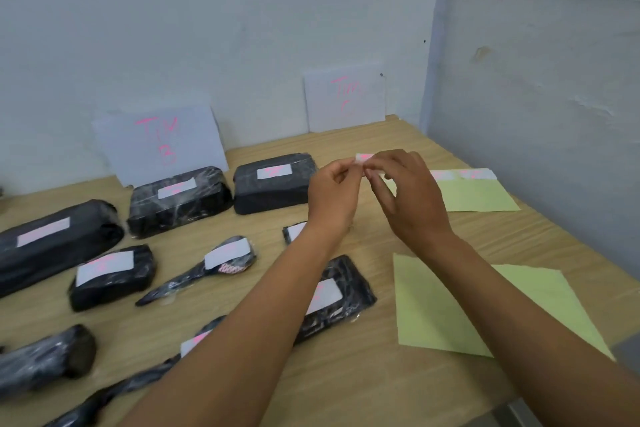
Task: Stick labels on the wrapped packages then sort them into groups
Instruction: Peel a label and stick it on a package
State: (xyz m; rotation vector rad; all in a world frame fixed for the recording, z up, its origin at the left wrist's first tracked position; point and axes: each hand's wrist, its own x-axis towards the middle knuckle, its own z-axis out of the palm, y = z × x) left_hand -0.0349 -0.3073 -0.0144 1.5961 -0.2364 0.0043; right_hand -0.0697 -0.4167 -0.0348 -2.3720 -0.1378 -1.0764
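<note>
Nearest on the desk (346, 392): a green backing sheet (485, 308) and wrapped packages (110, 274), most already labelled, one dark bundle (45, 360) seemingly not. Above the desk: left hand (332, 194) and right hand (408, 198), both pinching one small label (363, 158). Better to hold only the edges, keep it taut, press down from one side. Farther: second sheet (478, 196), a few labels on top. No containers, only clear wrap, a hairbrush (221, 263) inside one.

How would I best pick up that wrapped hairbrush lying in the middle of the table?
Probably take the wrapped hairbrush by its slim handle, reaching down from above. It lies flat, the handle points toward the lower left, away from the labelled head, with bare table beside it for fingers.
</note>
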